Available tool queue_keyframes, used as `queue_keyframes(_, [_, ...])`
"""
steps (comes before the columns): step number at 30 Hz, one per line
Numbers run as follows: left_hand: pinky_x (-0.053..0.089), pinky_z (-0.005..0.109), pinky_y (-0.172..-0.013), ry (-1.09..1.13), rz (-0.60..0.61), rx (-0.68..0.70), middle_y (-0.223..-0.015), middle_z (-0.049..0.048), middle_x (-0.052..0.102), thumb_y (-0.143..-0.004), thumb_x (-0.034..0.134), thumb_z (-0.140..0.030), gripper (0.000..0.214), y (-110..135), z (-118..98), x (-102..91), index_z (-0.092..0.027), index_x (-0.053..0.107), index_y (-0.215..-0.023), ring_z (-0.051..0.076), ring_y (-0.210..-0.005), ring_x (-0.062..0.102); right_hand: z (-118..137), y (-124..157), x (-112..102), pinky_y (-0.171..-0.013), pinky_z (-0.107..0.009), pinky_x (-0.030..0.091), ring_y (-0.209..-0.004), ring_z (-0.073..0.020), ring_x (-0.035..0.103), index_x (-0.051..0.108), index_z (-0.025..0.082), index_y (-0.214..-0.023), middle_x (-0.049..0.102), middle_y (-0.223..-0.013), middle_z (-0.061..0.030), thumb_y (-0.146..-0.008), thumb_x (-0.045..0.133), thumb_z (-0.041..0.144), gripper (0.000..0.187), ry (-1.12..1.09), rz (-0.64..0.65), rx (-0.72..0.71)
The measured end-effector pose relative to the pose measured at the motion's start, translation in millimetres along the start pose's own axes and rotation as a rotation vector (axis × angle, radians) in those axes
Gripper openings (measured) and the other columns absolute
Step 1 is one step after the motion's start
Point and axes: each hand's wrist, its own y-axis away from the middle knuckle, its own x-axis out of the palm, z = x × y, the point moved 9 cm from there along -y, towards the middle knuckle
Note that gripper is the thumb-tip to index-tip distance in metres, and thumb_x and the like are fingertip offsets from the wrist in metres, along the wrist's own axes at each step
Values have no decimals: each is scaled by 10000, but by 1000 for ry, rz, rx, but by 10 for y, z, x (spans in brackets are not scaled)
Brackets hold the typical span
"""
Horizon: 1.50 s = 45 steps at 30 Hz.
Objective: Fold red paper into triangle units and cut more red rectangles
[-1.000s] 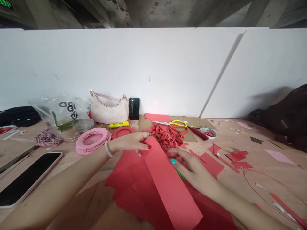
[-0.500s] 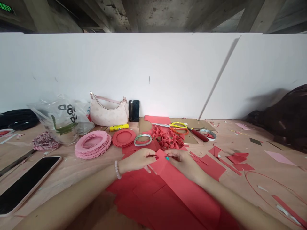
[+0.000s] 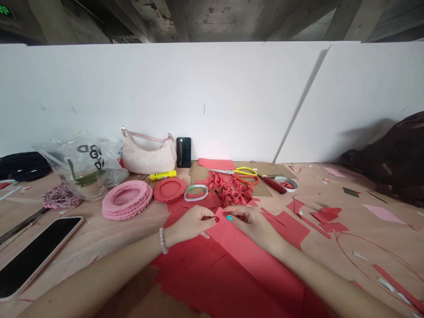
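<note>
A long red paper strip (image 3: 245, 249) lies on top of several red sheets (image 3: 205, 274) in front of me. My left hand (image 3: 190, 223), with a bead bracelet at the wrist, pinches the strip's far end. My right hand (image 3: 253, 223) pinches the same end from the right, so the fingertips of both hands meet there. Just beyond the hands lies a heap of small folded red paper pieces (image 3: 232, 191).
A tape ring (image 3: 196, 192), a red paper disc (image 3: 170, 190), stacked pink paper rings (image 3: 127, 201), a glue stick (image 3: 163, 175), scissors (image 3: 243, 173), a pink handbag (image 3: 148, 152), a plastic bag (image 3: 86, 163) and a phone (image 3: 35, 256) lie around. Red scraps (image 3: 326, 216) lie at right.
Both hands have drawn back towards me and come together on the strip's far end; earlier the right hand lay open beside the strip. The tape ring and red disc are now uncovered.
</note>
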Motion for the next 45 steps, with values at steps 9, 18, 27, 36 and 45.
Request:
queue_keyframes(9, [456,206,-492,7,-12,1,-610,-43,180,-741,451,-525,434,16,9,30,-180,263,-557,78,-495,401,31,8,-4,-656,-301,485,-765,-210,625,691,209,-910,700,-858,-13,-787,459,213,263,29,13,-34])
queue_keyframes(18, [344,160,-429,102,49,-72,-615,-46,152,-742,463,-553,460,44,60,81,-184,245,-576,178,-564,629,70,12,-3,-600,-260,459,-688,-176,599,696,212,-904,695,-797,0,-788,456,214,267,43,14,-76])
queue_keyframes(27, [172,162,-376,24,33,-9,-622,-42,154,-750,461,-558,488,75,-29,68,-178,223,-559,189,-574,642,50,11,-73,-575,-265,471,-663,-187,602,705,211,-788,691,-740,4,-733,524,250,193,-8,-33,-62])
queue_keyframes(36, [230,139,-375,109,44,-27,-619,-42,169,-735,514,-494,461,55,23,67,-177,228,-560,140,-516,592,245,99,-158,-659,-314,479,-779,-209,599,653,191,-902,666,-879,-52,-785,470,186,217,298,-132,-258])
queue_keyframes(45, [478,261,-711,547,-449,22,-595,-50,243,-717,586,-428,416,140,111,-192,-165,304,-562,59,-565,297,158,256,248,-602,-265,479,-678,-171,600,578,175,-770,644,-743,-40,-807,483,309,168,-111,-50,18])
